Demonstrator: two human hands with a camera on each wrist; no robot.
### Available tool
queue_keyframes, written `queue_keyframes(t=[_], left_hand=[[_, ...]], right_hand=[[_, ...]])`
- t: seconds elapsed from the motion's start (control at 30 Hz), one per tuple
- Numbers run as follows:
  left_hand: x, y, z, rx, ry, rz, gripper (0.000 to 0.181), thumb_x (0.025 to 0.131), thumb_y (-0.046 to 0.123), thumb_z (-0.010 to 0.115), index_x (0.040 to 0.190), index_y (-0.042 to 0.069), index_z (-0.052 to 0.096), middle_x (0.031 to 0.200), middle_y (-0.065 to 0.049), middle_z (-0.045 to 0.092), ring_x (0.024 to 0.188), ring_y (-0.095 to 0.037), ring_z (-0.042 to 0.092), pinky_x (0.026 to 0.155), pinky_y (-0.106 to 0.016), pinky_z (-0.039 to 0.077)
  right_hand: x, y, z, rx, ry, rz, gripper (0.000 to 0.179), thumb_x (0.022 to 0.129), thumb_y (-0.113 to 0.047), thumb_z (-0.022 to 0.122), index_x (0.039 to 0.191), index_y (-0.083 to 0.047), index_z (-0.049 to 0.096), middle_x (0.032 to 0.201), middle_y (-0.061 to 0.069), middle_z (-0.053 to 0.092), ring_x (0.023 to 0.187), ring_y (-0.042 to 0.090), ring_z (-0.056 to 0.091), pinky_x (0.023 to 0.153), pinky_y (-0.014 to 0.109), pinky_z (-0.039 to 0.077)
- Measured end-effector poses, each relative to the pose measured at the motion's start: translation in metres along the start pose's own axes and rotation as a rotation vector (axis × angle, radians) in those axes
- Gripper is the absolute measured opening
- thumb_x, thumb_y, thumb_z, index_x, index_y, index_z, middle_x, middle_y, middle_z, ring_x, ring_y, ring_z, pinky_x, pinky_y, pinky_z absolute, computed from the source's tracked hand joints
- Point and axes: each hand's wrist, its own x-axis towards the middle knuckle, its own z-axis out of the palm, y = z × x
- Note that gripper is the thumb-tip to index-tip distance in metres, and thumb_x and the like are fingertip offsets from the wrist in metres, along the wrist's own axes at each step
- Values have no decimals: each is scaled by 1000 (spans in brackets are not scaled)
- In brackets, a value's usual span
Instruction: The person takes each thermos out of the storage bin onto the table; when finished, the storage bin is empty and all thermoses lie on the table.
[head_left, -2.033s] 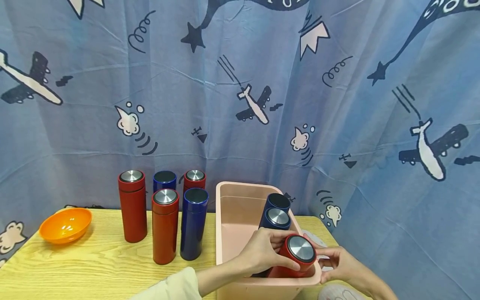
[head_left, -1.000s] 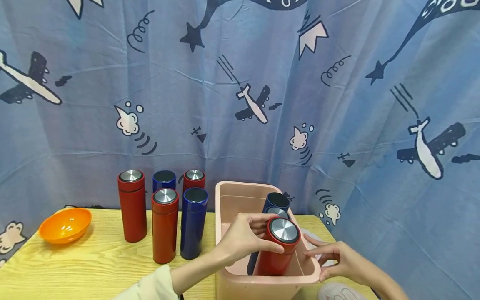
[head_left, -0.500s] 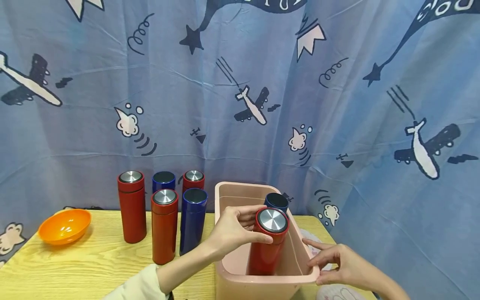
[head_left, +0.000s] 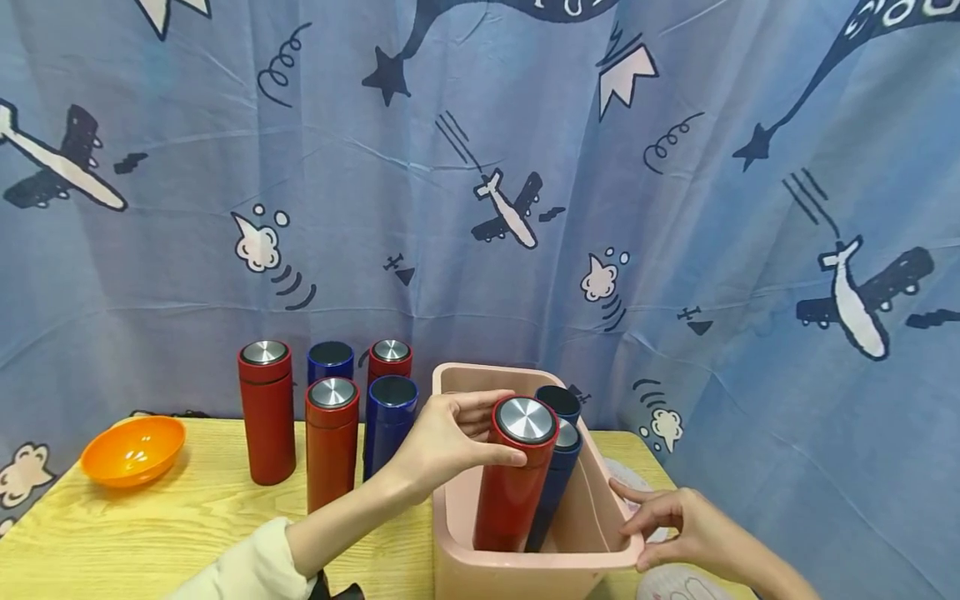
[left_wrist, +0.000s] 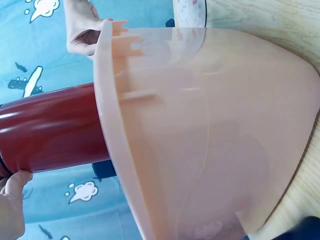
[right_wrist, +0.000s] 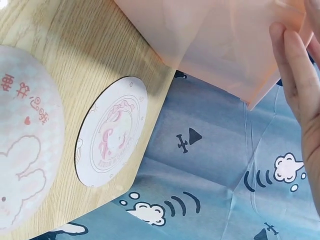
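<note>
My left hand (head_left: 442,446) grips a red thermos (head_left: 513,500) just below its silver lid, thumb on the near side. The thermos stands tilted inside a pink plastic bin (head_left: 525,577), its top above the rim and leaning right. Behind it in the bin are two dark blue thermoses, one with a black lid (head_left: 558,402) and one with a silver lid (head_left: 567,435). My right hand (head_left: 693,533) pinches the bin's near right corner; in the right wrist view its fingers (right_wrist: 300,70) lie along the bin's outer wall.
Left of the bin, several red thermoses (head_left: 267,429) and blue thermoses (head_left: 388,425) stand on the wooden table (head_left: 150,542). An orange bowl (head_left: 133,450) sits at the far left. Two round printed mats (right_wrist: 115,130) lie right of the bin. A blue curtain (head_left: 337,208) hangs behind.
My left hand has moved the red thermos leftward and farther back, from the bin's right side toward its middle, baring the silver-lidded blue thermos. My right hand stays at the bin's corner.
</note>
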Motion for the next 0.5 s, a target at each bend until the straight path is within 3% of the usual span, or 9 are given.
queue_keyframes(t=[0.5], left_hand=[[9,17,-12,52,-1,-51,59,69,2,84,125,3,64,112,-11,69,106,-22,65,88,-34,53]], right_hand=[[0,5,0,60,-30,-42,21,80,-1,73,102,1,72,136,-18,43,121,-5,45,73,25,57]])
